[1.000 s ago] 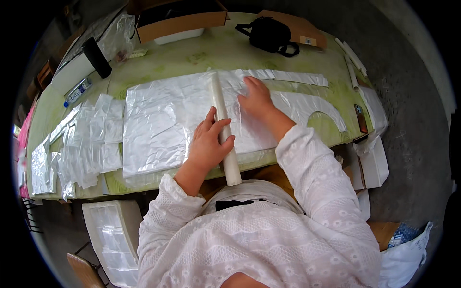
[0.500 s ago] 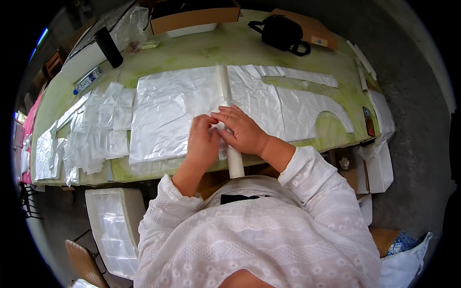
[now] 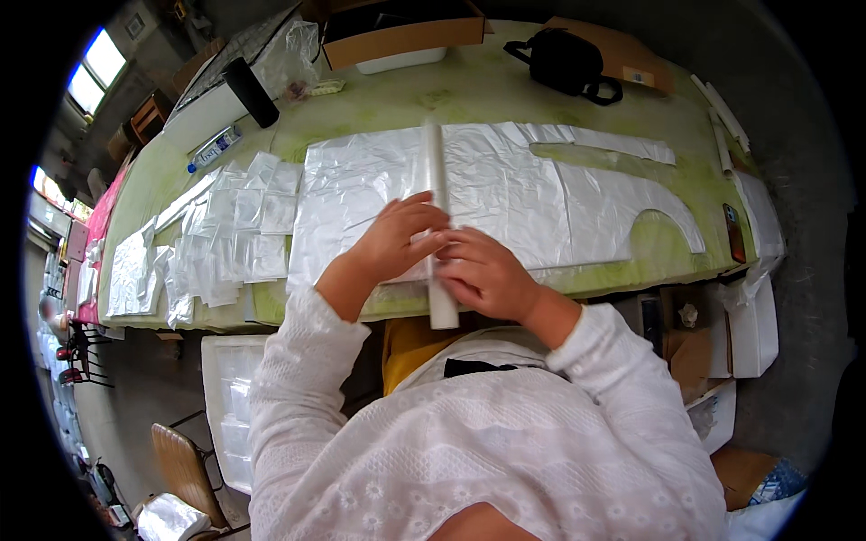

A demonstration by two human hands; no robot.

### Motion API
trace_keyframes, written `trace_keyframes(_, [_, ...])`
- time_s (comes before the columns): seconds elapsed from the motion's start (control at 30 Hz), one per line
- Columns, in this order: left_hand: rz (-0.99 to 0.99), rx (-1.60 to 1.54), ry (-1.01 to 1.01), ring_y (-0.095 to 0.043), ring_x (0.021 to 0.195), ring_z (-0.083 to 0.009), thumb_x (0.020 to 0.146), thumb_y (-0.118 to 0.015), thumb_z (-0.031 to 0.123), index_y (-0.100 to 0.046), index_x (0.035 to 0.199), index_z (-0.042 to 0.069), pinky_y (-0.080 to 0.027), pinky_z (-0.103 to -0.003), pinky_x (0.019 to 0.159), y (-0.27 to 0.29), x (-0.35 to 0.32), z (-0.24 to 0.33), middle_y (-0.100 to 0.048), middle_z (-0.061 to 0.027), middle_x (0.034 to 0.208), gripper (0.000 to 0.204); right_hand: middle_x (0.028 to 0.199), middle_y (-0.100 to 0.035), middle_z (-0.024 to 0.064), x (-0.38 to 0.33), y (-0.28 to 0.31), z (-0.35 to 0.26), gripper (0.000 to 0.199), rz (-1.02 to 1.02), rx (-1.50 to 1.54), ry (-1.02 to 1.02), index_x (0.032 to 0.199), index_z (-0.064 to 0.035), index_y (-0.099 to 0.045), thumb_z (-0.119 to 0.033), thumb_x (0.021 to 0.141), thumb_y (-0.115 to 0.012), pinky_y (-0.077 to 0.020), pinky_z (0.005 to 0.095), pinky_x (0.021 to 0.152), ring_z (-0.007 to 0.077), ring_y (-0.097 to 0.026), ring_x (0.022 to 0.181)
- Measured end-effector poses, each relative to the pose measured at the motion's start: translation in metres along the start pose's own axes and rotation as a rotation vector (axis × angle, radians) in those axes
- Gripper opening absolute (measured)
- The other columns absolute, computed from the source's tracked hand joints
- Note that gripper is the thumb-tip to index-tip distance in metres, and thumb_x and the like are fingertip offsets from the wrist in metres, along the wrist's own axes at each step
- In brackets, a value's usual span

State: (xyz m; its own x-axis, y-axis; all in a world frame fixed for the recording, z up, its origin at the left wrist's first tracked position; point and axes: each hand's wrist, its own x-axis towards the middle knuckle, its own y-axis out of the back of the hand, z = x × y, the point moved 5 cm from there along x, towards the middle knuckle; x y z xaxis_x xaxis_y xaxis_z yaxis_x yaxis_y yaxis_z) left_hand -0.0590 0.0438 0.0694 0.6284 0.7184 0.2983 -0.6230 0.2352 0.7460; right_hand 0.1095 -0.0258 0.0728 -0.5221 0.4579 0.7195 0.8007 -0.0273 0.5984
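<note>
A pale, translucent roll lies lengthwise across a thin white plastic sheet, its near end sticking out past the table edge. The sheet is cut at the right into strap-like strips and a curved opening. Over the roll reaches my left hand, fingers stretched toward the right. My right hand is at the roll's right side, fingers partly bent and blurred. The hands meet or overlap at the fingertips, and whether anything thin is between them is hidden.
Small clear plastic packets spread over the table's left part. Behind them are a water bottle and a black cylinder. Farther back stand a cardboard box and a black bag. A phone lies near the right edge.
My left hand has opened from a bent-finger pose and reaches across the roll. My right hand has drawn back to the roll's right side, its fingers more bent. The whole view has shifted.
</note>
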Motion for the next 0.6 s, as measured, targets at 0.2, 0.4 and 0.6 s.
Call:
trace_keyframes(0.2, [0.532, 0.309, -0.023, -0.066, 0.097, -0.0326, 0.074, -0.082, 0.005, -0.064, 0.086, 0.008, -0.05, -0.042, 0.089, 0.037, -0.054, 0.024, -0.07, -0.0079, 0.096, 0.022, 0.1, -0.071, 0.01, -0.076, 0.032, -0.007, 0.016, 0.156, 0.016, -0.308, 0.095, -0.0066, -0.071, -0.003, 0.08, -0.073, -0.054, 0.0452, 0.092, 0.0336, -0.067, 0.102])
trace_keyframes(0.4, [0.216, 0.503, 0.243, -0.054, 0.129, -0.0334, 0.083, -0.07, 0.009, -0.069, 0.118, 0.009, -0.042, -0.044, 0.112, 0.014, -0.065, 0.013, -0.064, -0.0095, 0.133, 0.035, 0.095, -0.069, 0.0102, -0.068, 0.028, -0.012, 0.014, 0.139, -0.007, -0.27, 0.091, -0.0056, -0.071, -0.001, 0.078, -0.073, -0.0544, 0.0441, 0.085, 0.0312, -0.067, 0.094])
trace_keyframes(0.6, [0.305, 0.671, 0.586, -0.034, 0.147, -0.041, 0.089, -0.059, 0.006, -0.041, 0.154, 0.01, -0.032, -0.044, 0.122, 0.064, -0.083, -0.016, -0.033, -0.018, 0.163, 0.067, 0.094, -0.069, 0.0095, -0.073, 0.03, -0.011, 0.013, 0.127, -0.007, -0.258, 0.09, -0.0052, -0.07, -0.002, 0.078, -0.073, -0.0538, 0.0435, 0.086, 0.0299, -0.067, 0.092])
